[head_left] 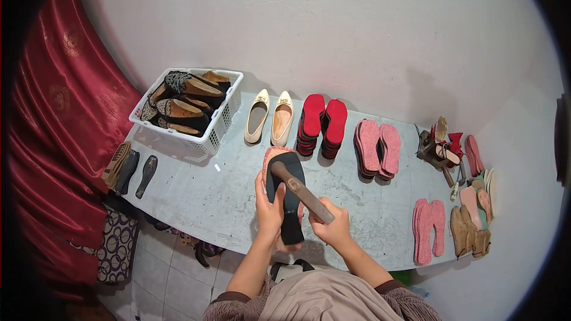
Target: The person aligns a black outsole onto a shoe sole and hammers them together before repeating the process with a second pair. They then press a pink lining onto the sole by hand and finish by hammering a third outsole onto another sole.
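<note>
My left hand (270, 211) is wrapped around a shoe (275, 153) held sole up over the front of the table, its toe pointing away from me. A black sole (291, 217) covers most of its underside, and a pinkish-orange edge shows around the toe. In my right hand (333, 226) is a hammer (304, 193) with a worn wooden handle, gripped near the handle's end. The hammer's head overlaps the front part of the sole in this view. My left thumb lies along the sole's side; the fingers underneath are partly hidden.
A white basket (214, 138) of shoes stands back left on the table (238, 202). Cream flats (257, 116), red soles (312, 116) and pink soles (369, 142) line the back. More pink soles (423, 232), brown shoe pieces (463, 232) and a tool holder (429, 150) sit right; dark soles (127, 172) lie left.
</note>
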Tool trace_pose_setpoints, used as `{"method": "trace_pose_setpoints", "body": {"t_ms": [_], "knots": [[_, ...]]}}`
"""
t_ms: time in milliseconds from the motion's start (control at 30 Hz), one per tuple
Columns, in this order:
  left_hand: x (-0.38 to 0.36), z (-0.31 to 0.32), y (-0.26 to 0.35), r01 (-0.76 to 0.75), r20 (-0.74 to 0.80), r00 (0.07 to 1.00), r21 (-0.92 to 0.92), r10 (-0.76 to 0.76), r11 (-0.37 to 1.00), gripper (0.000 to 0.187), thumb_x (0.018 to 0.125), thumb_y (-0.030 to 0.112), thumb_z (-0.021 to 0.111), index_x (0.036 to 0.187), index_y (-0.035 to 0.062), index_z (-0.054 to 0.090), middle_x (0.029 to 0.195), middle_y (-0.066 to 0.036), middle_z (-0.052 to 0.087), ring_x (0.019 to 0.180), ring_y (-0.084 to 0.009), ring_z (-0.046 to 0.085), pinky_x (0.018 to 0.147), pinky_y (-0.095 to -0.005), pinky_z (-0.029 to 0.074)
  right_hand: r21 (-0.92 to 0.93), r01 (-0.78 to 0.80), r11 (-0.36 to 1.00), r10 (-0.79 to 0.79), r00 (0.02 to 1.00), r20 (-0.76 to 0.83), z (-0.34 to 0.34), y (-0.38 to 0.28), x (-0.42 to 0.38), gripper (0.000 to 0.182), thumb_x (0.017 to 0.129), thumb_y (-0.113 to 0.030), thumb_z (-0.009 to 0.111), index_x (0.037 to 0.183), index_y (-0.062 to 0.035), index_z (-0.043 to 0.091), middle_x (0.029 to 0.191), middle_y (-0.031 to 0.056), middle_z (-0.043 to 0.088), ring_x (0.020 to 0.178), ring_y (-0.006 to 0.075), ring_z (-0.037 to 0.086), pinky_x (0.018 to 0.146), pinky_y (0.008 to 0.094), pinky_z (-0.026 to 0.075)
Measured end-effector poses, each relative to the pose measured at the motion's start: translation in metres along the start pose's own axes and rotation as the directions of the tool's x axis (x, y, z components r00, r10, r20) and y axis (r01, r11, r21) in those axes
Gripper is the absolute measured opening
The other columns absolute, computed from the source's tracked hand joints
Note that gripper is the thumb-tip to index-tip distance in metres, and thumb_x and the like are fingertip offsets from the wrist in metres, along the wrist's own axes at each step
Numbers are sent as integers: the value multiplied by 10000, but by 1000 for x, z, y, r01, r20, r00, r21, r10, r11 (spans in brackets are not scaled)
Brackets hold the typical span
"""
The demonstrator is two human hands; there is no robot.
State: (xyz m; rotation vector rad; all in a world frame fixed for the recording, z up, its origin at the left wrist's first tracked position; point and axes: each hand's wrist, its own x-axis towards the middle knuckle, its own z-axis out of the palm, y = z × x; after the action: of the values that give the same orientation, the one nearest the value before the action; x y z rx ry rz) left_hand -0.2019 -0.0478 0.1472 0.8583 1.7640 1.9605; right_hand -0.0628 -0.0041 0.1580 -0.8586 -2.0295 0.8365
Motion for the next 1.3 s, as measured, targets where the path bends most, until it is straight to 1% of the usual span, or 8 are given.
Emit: {"method": "trace_pose_setpoints", "body": {"t_ms": [67,133,300,600,1000,1067,1167,1300], "knots": [[5,-3,-7,-86,-1,996,89,86,992,529,879,169,572,1310,-9,322,1195,-196,511,1096,-244,500,933,-317,371,13,79,997,-78,996,-49,3,2,-2,160,656,-18,632,802,-55,578,597,109,567,521,259,603,497,294,458],[5,-4,-8,-75,6,997,4,75,997,528,876,145,571,1315,-3,316,1205,-203,510,1112,-253,498,938,-323,369,65,76,995,-73,996,-49,7,5,-9,152,656,-33,636,796,-59,581,592,113,570,537,281,609,508,303,469],[2,-8,-6,-153,4,988,224,156,962,513,874,117,562,1313,6,321,1191,-188,518,1097,-241,499,935,-320,369,8,33,999,-33,999,-7,9,0,-14,153,649,-26,635,790,-49,579,580,100,565,504,256,595,495,303,461],[1,-9,2,-51,-41,998,-14,50,999,492,881,132,561,1293,-17,336,1169,-182,518,1082,-202,489,926,-300,366,19,20,1000,-18,997,-81,3,-4,-11,123,665,-8,615,771,-40,563,554,118,520,476,256,563,476,304,439],[-2,-1,17,-65,-25,998,-80,63,995,464,889,99,542,1284,-6,324,1148,-127,488,1029,-169,477,902,-266,369,52,-24,998,31,991,-132,-1,6,-22,158,661,-22,632,806,-51,579,591,114,564,518,262,594,504,292,454],[-3,1,22,49,-14,999,-185,-53,982,461,888,100,543,1283,1,327,1144,-122,491,1017,-164,478,895,-263,373,63,-79,995,85,992,-94,-6,0,-21,163,660,-15,631,811,-53,582,597,111,573,523,251,601,510,291,456],[-2,1,14,-44,-36,999,-113,41,993,455,887,110,550,1277,13,336,1139,-116,497,1016,-162,481,896,-265,374,49,27,998,-16,977,-215,-1,9,-27,164,661,-10,627,814,-49,582,592,105,570,519,235,601,509,289,454],[-4,-1,20,-56,-29,998,-35,55,998,464,880,129,569,1270,10,347,1130,-122,509,1019,-178,492,899,-283,381,5,-45,999,46,993,-111,-7,8,-28,151,663,-17,631,802,-44,579,588,104,565,519,236,602,505,293,456]]}}
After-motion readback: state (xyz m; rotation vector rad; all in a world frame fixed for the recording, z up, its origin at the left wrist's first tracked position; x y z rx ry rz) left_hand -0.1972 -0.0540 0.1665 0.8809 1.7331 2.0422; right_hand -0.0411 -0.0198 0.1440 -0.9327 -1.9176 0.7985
